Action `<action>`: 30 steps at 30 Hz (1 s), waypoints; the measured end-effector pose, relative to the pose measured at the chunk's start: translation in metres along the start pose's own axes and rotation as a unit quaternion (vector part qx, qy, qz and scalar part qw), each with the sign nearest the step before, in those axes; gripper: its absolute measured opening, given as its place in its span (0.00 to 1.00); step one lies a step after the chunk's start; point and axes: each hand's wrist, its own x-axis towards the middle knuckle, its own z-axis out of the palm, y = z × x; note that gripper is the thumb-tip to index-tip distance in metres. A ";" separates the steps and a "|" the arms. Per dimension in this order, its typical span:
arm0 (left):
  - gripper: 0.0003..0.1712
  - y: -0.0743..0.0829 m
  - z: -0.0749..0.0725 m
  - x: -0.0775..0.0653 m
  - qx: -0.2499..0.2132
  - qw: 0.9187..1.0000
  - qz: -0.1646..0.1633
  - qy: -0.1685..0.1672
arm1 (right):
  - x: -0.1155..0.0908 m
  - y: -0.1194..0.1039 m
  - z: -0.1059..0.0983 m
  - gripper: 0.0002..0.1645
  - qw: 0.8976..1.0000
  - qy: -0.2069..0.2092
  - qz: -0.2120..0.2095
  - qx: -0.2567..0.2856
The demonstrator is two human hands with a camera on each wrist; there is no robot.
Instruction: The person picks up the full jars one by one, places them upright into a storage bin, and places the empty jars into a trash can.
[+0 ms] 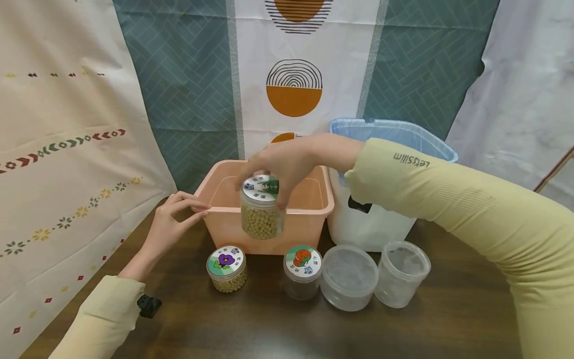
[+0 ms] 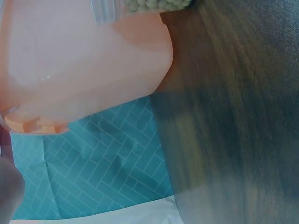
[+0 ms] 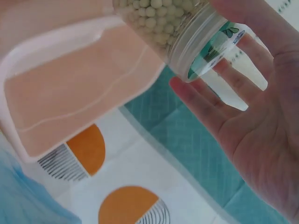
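My right hand (image 1: 291, 164) grips a clear screw-top jar (image 1: 262, 222) by its lid from above. The jar holds pale, round, pea-like balls, and its lid carries a green plant picture. It hangs upright in front of the peach plastic bin (image 1: 314, 213), above the table. In the right wrist view, thumb and fingers spread around the lid of the jar (image 3: 159, 23). At the bin's front left corner my left hand (image 1: 172, 214) pinches the rim, fingers over it and thumb outside. The left wrist view shows only part of that hand (image 2: 9, 186) beside the bin (image 2: 84, 60).
A low jar (image 1: 227, 269) with a purple flower lid stands front left. Rightward stand a tomato-lidded jar (image 1: 302, 271), a wide translucent container (image 1: 350, 276) and a tall clear jar (image 1: 402, 274). Behind them is a white bin (image 1: 358, 224) with a blue liner (image 1: 394, 130).
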 end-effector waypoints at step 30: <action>0.13 0.000 0.002 0.000 -0.001 1.000 -0.023 0.001 | 0.043 0.087 0.001 0.47 0.993 0.023 0.117 -0.021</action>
